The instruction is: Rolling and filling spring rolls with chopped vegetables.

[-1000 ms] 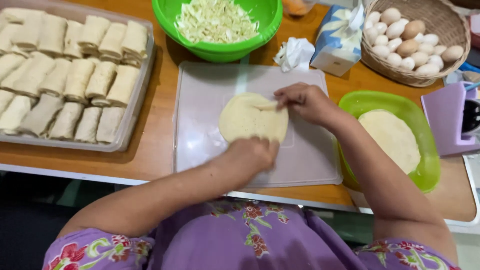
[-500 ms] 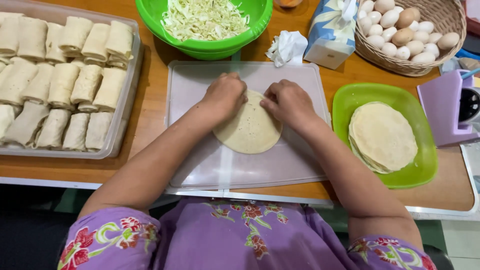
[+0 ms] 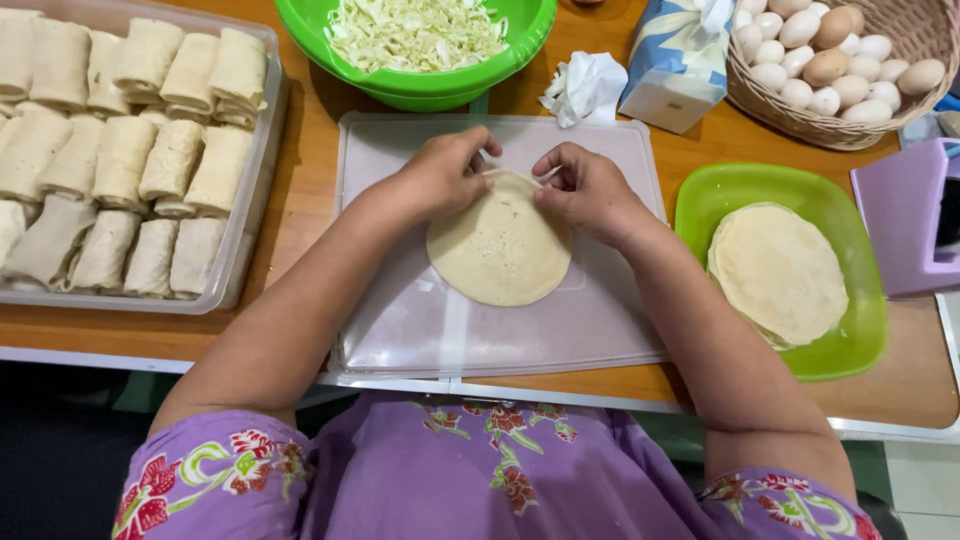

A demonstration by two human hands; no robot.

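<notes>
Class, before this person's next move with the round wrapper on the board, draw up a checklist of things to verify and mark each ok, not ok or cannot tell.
1. Wrapper lies flat on the translucent board: ok, except the far edge, which is lifted.
2. Left hand and right hand both pinch that far edge: ok.
3. Shredded cabbage in the green bowl is close behind the board: ok.
4. Filling on the wrapper: not ok, none visible.
5. Spare wrappers stacked on the green plate: ok.
6. Room in the tray of finished rolls: cannot tell.

Short-sleeved purple top with red-and-green floral print, forearms bare, no rings visible.
</notes>
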